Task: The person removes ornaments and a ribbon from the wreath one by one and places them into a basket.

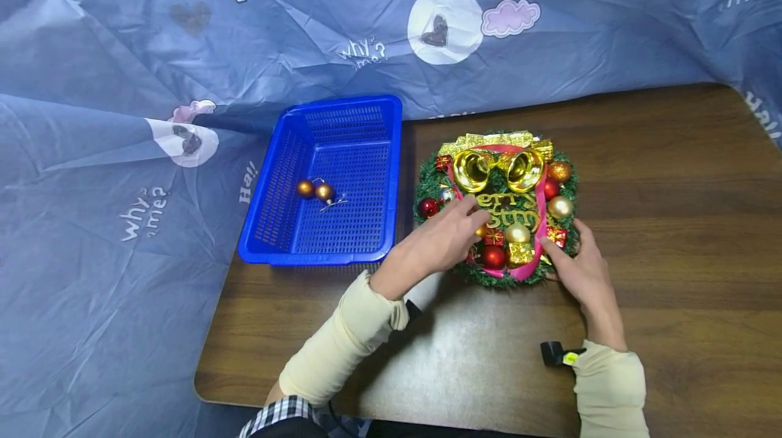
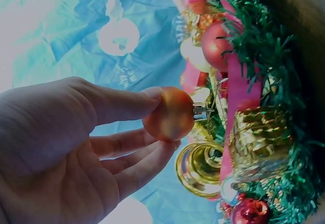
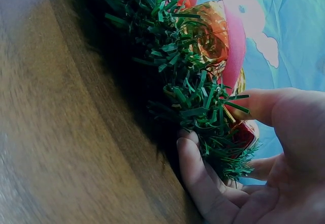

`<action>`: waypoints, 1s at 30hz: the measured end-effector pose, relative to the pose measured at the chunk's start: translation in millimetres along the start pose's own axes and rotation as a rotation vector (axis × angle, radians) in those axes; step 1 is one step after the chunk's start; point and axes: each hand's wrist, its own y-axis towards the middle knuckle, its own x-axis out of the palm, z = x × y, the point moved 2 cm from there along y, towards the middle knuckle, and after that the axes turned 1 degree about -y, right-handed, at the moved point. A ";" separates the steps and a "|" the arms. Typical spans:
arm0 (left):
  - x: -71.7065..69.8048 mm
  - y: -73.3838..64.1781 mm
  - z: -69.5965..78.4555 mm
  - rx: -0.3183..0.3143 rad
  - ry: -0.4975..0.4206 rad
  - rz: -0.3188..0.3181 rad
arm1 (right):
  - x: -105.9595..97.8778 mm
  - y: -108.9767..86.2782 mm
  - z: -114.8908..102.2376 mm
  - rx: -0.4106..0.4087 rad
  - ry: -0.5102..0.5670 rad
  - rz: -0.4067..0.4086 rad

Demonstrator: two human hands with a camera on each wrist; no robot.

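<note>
A green Christmas wreath (image 1: 430,181) lies on the table, trimmed with golden bells (image 1: 524,170), a pink ribbon (image 1: 541,195), shiny baubles, small wrapped gifts and gold lettering. Over its lower left part, my left hand (image 1: 435,238) pinches an orange-gold bauble (image 2: 170,115) between thumb and fingertips. The bauble's silver cap (image 2: 200,111) points into the wreath's decorations. My right hand (image 1: 583,274) grips the wreath's lower right edge, thumb on top near a red gift (image 3: 245,135) and fingers underneath against the greenery (image 3: 190,94).
Left of the wreath stands a blue plastic basket (image 1: 394,173). Two bronze-gold baubles (image 1: 324,191) lie in it beside a thin silvery piece (image 1: 333,203). A blue printed cloth (image 1: 342,3) hangs behind the wooden table (image 1: 684,221).
</note>
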 end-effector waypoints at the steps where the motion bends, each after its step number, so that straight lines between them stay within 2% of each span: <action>1: -1.2 -0.2 -0.6 0.001 -0.004 0.007 | 0.0 0.0 0.0 -0.002 -0.001 0.002; 8: -13.5 -4.0 -6.8 0.015 -0.013 0.080 | 0.2 0.4 -0.3 -0.011 -0.003 0.021; 13: -25.9 -7.6 -11.6 0.008 -0.015 0.100 | 0.6 0.6 0.2 -0.006 -0.027 0.023; 18: -37.1 -9.8 -16.2 -0.013 -0.021 0.114 | 0.5 1.4 0.2 -0.003 -0.039 0.035; 24: -50.3 -13.3 -23.0 -0.033 -0.062 0.155 | 0.8 0.9 0.4 0.002 0.002 0.029; 30: -61.0 -18.5 -31.7 -0.061 -0.061 0.191 | 1.0 0.2 0.2 0.008 0.009 0.021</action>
